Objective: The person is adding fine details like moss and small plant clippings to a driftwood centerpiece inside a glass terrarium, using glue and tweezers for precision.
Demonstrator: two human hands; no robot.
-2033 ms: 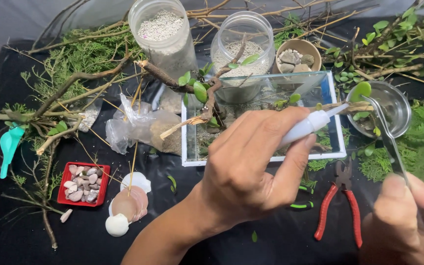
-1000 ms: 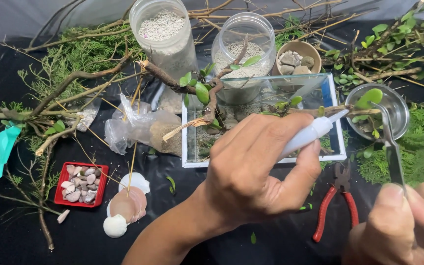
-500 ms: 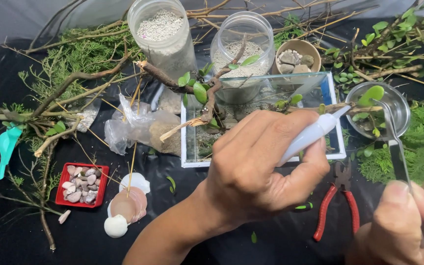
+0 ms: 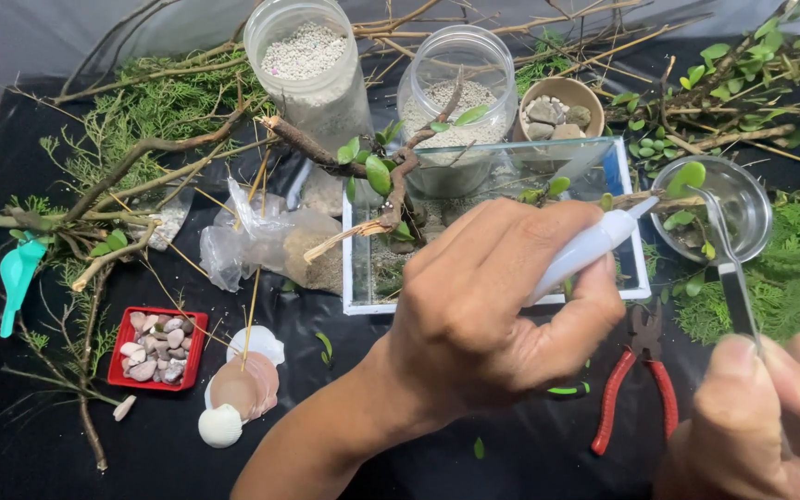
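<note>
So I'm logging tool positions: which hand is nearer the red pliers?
Right. The right hand, holding tweezers, sits just right of the pliers; the left hand, holding a white tube, is up-left of them.

Black-draped table, grey backdrop behind.

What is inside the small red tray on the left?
The red tray holds a heap of small pebbles, pinkish, white and grey, filling it nearly to the rim. The bottom of the tray is covered by them, so anything beneath cannot be seen.
</note>
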